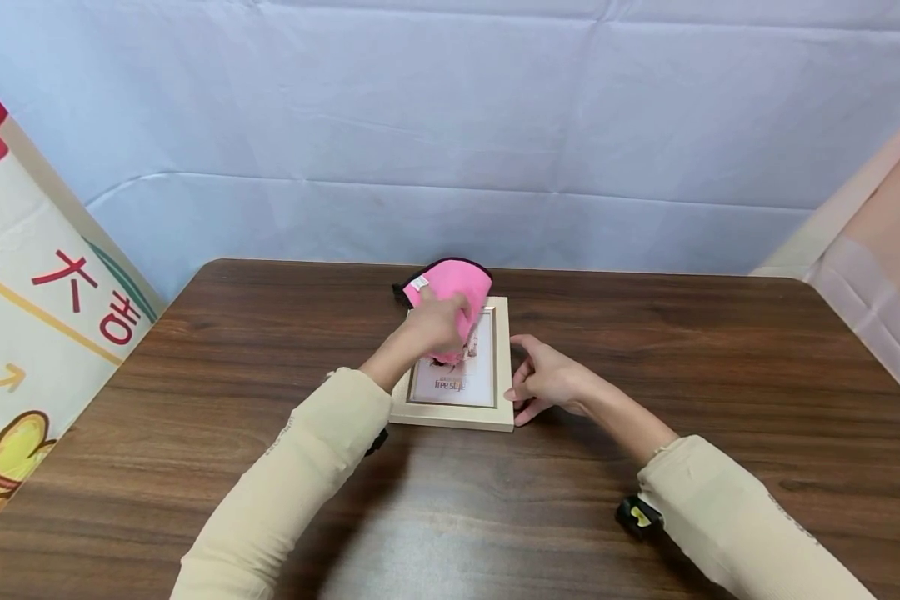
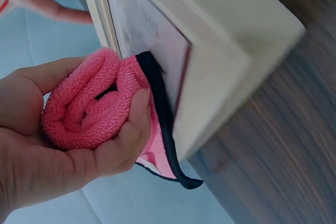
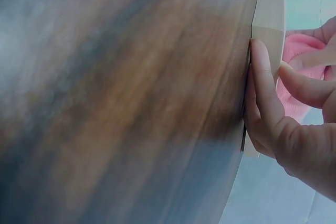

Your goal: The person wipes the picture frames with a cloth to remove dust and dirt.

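A pink terry cloth point(image 1: 461, 281) with black edging is bunched up in my left hand point(image 1: 437, 323), whose fingers and thumb curl round it. In the left wrist view the cloth point(image 2: 86, 116) looks rolled, its black hem against the picture frame point(image 2: 226, 72). That cream frame point(image 1: 501, 358) lies flat on the table, with a printed picture under its pane; the cloth and hand cover the upper left part. At the frame's right side, my right hand point(image 1: 551, 379) grips the edge: in the right wrist view the thumb is on the upper edge and the fingers point(image 3: 266, 80) along the side.
A brown wood-grain table point(image 1: 682, 358) carries the frame. Behind it hangs a pale blue cloth backdrop point(image 1: 450, 125), and a printed banner point(image 1: 67, 317) stands at the left. A dark device point(image 1: 637, 517) is strapped at the right wrist.
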Tool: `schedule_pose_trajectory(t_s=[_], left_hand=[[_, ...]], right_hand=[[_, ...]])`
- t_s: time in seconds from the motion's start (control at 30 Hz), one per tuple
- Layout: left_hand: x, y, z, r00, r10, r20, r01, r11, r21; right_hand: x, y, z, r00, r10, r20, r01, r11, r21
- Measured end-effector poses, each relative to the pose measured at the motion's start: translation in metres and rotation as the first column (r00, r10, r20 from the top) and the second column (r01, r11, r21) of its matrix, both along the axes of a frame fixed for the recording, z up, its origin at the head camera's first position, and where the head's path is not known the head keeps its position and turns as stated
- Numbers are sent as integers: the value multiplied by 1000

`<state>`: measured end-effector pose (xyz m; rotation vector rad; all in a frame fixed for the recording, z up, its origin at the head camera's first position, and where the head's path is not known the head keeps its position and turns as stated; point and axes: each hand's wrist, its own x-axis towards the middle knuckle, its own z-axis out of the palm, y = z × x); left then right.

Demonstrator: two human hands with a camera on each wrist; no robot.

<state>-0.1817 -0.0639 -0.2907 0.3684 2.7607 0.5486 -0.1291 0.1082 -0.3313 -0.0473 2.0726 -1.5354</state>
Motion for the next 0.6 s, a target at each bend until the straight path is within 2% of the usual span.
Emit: schedule_pose_trajectory(t_s=[0.33, 0.47, 0.6], left_hand=[[-4, -30, 11, 998, 56, 24, -57, 998, 31], [-2, -42, 15, 995, 87, 49, -89, 995, 55], [1, -54, 16, 995, 87, 56, -90, 994, 59]], right_hand=[[0, 1, 2, 1000, 6, -3, -6, 1000, 15], [0, 1, 3, 1000, 11, -3, -11, 1000, 19], [-1, 1, 2, 1000, 12, -3, -12, 1000, 17]])
